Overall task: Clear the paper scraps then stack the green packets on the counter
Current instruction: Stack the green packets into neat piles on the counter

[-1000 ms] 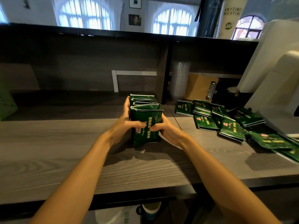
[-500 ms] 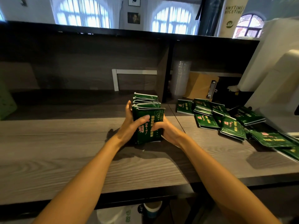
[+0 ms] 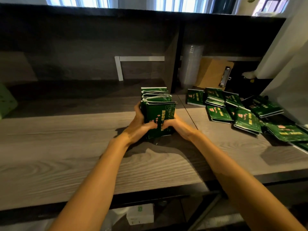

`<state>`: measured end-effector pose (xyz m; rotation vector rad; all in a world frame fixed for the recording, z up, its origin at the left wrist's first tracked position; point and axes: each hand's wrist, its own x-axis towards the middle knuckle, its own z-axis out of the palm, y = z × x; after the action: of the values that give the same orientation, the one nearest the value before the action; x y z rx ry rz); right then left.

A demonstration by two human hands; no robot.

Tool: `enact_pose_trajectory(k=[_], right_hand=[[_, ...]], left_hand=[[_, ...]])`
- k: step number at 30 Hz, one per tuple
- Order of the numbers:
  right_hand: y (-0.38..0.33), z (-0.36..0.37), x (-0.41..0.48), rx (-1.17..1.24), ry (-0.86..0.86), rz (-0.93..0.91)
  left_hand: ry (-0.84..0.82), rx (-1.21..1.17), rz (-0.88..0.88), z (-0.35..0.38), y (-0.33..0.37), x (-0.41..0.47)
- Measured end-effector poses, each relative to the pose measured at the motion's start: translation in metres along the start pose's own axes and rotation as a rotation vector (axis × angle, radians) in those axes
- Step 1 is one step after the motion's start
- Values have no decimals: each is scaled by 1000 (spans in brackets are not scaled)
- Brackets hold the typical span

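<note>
A bundle of green packets [image 3: 159, 109] stands on edge on the wooden counter [image 3: 66, 147], near its middle. My left hand [image 3: 139, 125] grips the bundle's left side, thumb curled over the front packet. My right hand [image 3: 179, 126] grips the right side the same way. Several loose green packets [image 3: 240, 114] lie scattered flat on the counter to the right. No paper scraps show on the counter.
A clipboard [image 3: 215, 72] and a stack of clear cups [image 3: 191, 65] stand in the recess behind the loose packets. A large white machine [image 3: 286, 64] fills the right edge. A pale green object [image 3: 6, 102] sits far left. A white box [image 3: 140, 214] lies under the counter.
Both hands stay clamped on the bundle; their thumbs have drawn closer together on the front packet. The camera has tilted downward.
</note>
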<state>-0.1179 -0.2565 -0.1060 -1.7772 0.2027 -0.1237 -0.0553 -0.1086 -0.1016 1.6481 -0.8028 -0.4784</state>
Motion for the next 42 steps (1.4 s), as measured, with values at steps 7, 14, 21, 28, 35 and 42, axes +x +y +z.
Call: enact_pose_trajectory(k=[7,14,21,28,35,42], right_hand=[[-52,6,-4,174,-9,96],[-173,26,-4,176,-95,186],[-269,70,2,178,-318,117],[-313,179,1,199,-600,48],[-364,285,-7,118,-802,-35],[-404,366,4,88,-715,-154]], left_hand=[[126,-145,-229,-9,41,-2],[316,-216,-424,-68,147,-19],[568,-319,-443,-137,227,-69],[989,-463,-287,-196,238,-156],[1194,-562,-190,-259,253,-235],[1192,-547,-88,-336,270,-271]])
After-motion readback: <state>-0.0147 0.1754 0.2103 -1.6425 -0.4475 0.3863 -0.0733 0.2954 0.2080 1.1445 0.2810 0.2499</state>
